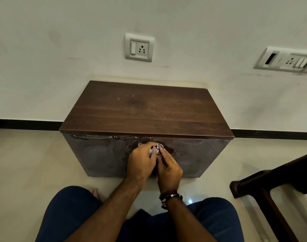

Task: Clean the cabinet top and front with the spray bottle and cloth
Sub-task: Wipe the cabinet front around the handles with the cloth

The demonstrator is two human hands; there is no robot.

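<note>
A low dark wooden cabinet (145,109) stands against the wall, its top bare with faint specks and its glossy front (100,154) streaked with wet smears. A checked cloth (158,147) is bunched between both hands at the middle of the front, near the top edge. My left hand (142,163) grips the cloth from the left. My right hand (169,169), with bracelets on the wrist, holds it from the right. Most of the cloth is hidden by the fingers. No spray bottle is in view.
A dark wooden furniture frame (271,186) juts in at the right on the tiled floor. Wall sockets (139,48) sit above the cabinet, with another socket panel (287,61) at the far right. My knees in blue trousers (70,212) are just before the cabinet.
</note>
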